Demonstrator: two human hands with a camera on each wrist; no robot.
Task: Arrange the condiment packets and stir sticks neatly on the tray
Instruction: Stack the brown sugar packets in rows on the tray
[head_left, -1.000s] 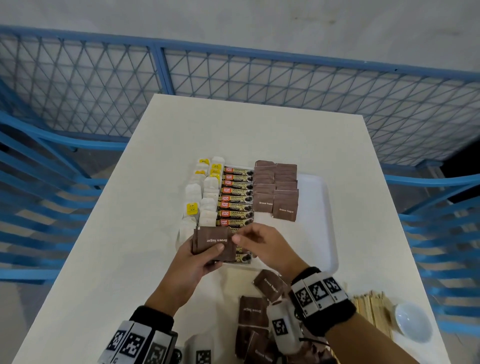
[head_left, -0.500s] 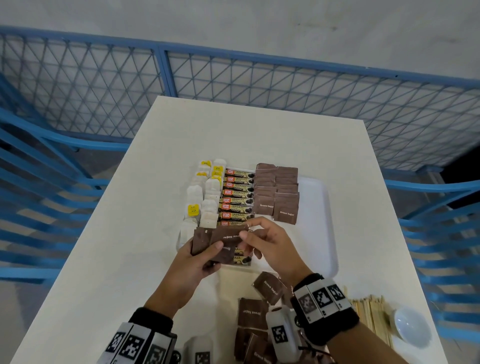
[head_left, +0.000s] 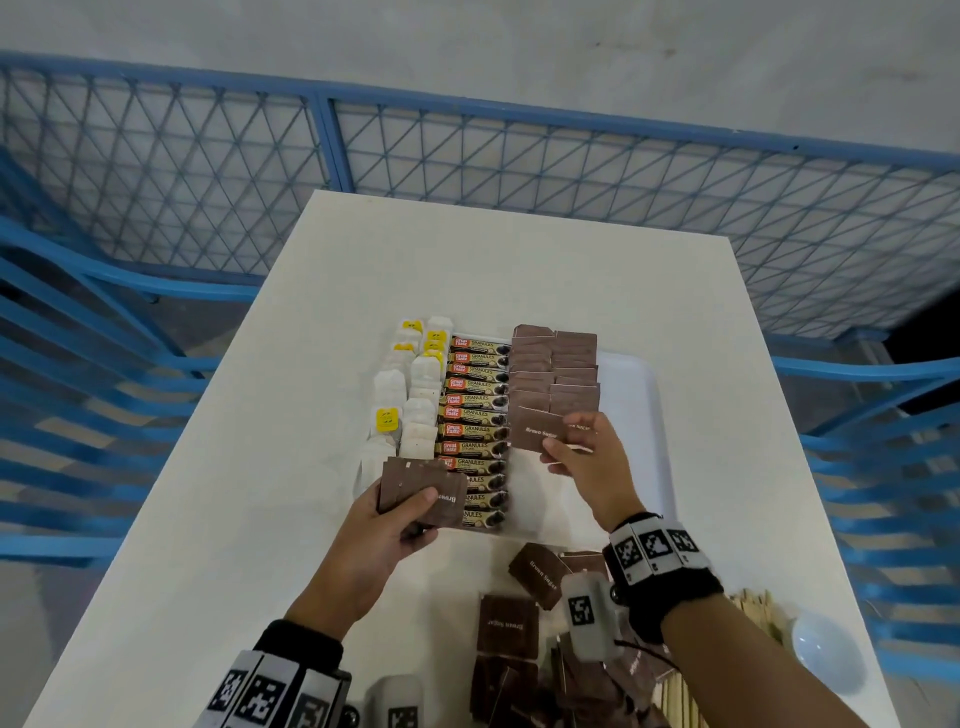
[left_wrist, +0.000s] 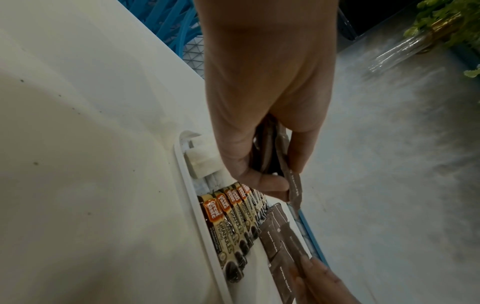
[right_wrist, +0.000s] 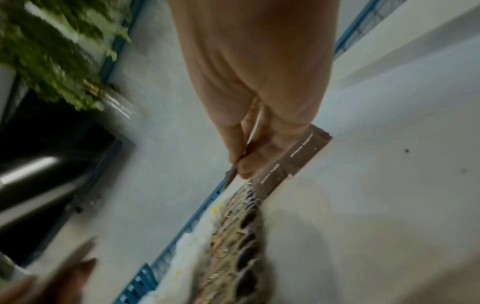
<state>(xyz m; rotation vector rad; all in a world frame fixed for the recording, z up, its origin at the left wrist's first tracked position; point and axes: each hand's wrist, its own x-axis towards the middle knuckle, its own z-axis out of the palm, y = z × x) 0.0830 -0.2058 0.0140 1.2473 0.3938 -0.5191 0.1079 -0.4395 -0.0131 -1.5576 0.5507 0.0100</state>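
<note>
A white tray (head_left: 641, 415) on the table holds rows of white tea bags (head_left: 415, 410), coffee granule sticks (head_left: 475, 415) and brown sugar packets (head_left: 553, 371). My left hand (head_left: 400, 512) grips a stack of brown sugar packets (head_left: 421, 491) over the tray's near left corner. My right hand (head_left: 582, 452) pinches one or two brown sugar packets (head_left: 537, 428) at the near end of the brown rows. The right wrist view shows that packet (right_wrist: 293, 160) between thumb and fingers. In the left wrist view the held stack (left_wrist: 275, 154) is seen edge-on.
Loose brown sugar packets (head_left: 506, 623) lie on the table near me, below the tray. Wooden stir sticks (head_left: 756, 605) and a small white bowl (head_left: 826, 654) sit at the near right. A blue mesh fence (head_left: 467, 150) surrounds the table.
My right hand has drawn packets off the left hand's stack and carried them right and away to the brown sugar rows. The left hand keeps the stack in place.
</note>
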